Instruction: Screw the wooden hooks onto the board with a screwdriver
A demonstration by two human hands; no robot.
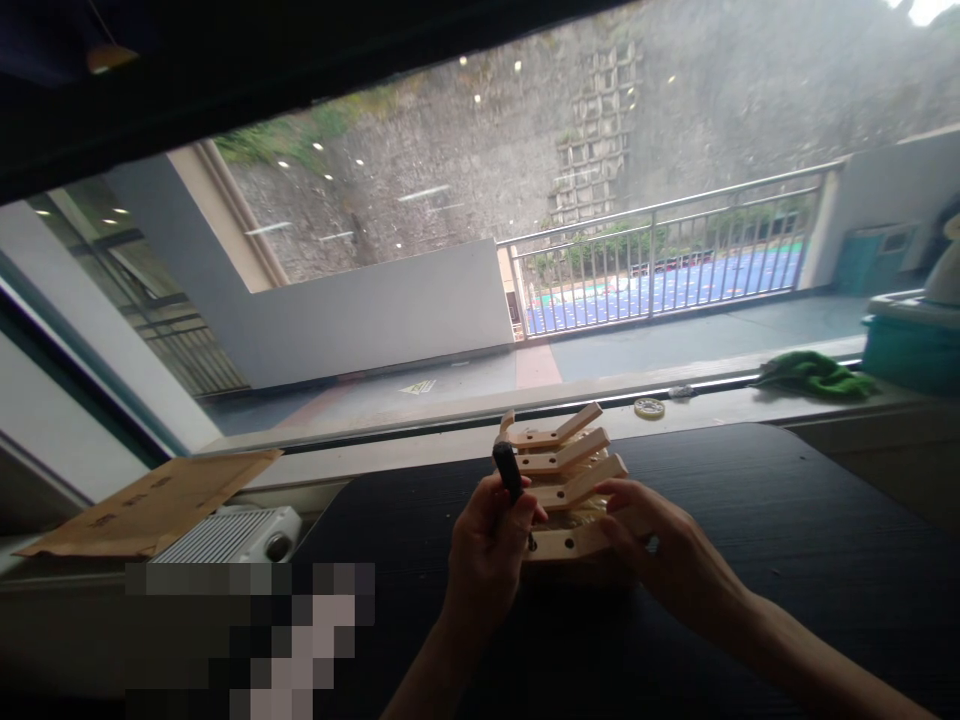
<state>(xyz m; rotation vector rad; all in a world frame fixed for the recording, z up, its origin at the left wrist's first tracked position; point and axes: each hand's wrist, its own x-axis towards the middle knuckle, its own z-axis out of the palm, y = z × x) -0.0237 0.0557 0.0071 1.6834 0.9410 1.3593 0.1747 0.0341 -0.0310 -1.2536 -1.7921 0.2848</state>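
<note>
A pale wooden rack (568,470) with three angled pegs rests on a dark table (787,540) just in front of me. My left hand (489,545) is closed around the black handle of a screwdriver (510,470), held upright against the rack's left side. My right hand (660,545) grips the rack's lower wooden bar from the right, fingers curled over it.
Beyond the table runs a window ledge holding a green cloth (814,375), a small round object (649,407) and a teal box (911,345). A brown cardboard envelope (154,505) lies over a white appliance (240,533) at left. Outside is a railing.
</note>
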